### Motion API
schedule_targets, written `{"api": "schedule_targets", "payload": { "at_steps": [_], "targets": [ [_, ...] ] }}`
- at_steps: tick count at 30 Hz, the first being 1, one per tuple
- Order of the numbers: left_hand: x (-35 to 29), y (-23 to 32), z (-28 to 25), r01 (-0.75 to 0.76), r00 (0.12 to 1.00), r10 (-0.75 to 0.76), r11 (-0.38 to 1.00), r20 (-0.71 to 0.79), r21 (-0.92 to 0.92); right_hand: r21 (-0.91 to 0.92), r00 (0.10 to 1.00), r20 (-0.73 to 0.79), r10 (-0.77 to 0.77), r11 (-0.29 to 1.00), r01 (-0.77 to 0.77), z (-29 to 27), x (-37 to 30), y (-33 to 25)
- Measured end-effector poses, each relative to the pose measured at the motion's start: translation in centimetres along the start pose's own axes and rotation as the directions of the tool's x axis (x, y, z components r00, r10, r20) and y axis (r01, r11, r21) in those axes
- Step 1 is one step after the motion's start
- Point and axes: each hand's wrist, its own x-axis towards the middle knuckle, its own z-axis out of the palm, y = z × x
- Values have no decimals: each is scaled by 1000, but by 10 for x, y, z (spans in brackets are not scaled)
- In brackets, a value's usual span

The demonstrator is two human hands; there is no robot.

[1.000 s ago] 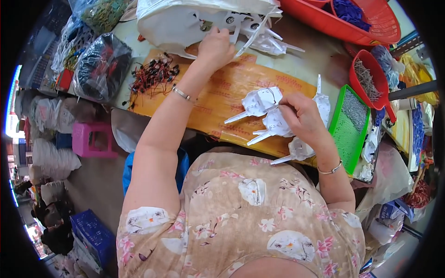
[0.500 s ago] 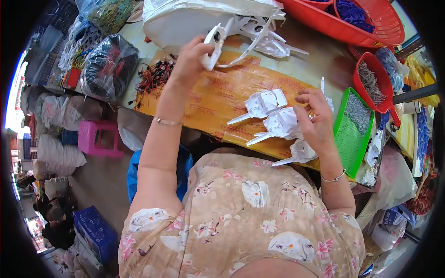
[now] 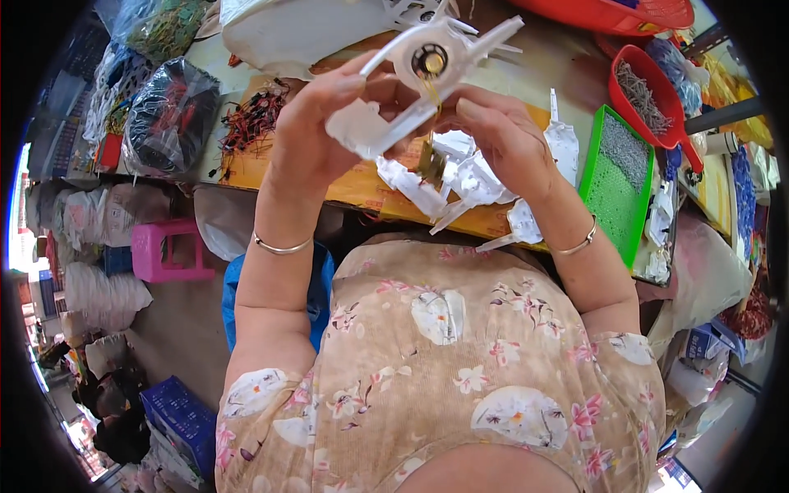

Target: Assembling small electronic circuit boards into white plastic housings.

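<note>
Above the work table, a white plastic casing half (image 3: 448, 45) with a long handle-like stem is held up between both hands. Set in it is a round black speaker (image 3: 431, 62) with a gold centre. Thin yellow wires run down from the speaker to a small dangling circuit board (image 3: 431, 160). My left hand (image 3: 316, 123) grips the casing from the left, fingers partly behind it. My right hand (image 3: 509, 135) is closed at its right side by the wires; its fingertips are partly hidden. Similar white casing parts (image 3: 477, 182) lie on the table below.
An orange-brown sheet (image 3: 349, 191) covers the table front. Red and black wires (image 3: 251, 123) lie left, beside a plastic-wrapped black bundle (image 3: 171, 115). At right are a green tray (image 3: 615, 201) of small metal pieces and a red scoop (image 3: 649, 90) of screws. A white sack (image 3: 279, 37) stands behind.
My left hand has brought the casing from the sack toward the middle. My right hand has left the white parts on the table and joined it; the parts have shifted.
</note>
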Motion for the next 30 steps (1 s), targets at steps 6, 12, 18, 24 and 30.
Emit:
{"api": "schedule_targets", "payload": {
  "at_steps": [6,12,18,24,30],
  "targets": [
    [17,-21,-22,33,977,-25,999,-214,34,71,971,87,223,971,-229,-13,-4,10],
    [14,-60,-27,186,801,379,578,-463,795,307,936,10,352,890,-338,-14,0,24],
    [-13,-80,24,47,829,558,-99,17,994,419,891,-161,424,847,-327,-5,-3,28],
    [-7,-91,-6,-22,788,601,-188,133,982,462,893,-186,409,839,-288,2,-7,29],
    [-16,-85,-8,70,838,362,670,-408,739,483,890,-231,394,840,-247,1,-8,23]
  ]
}}
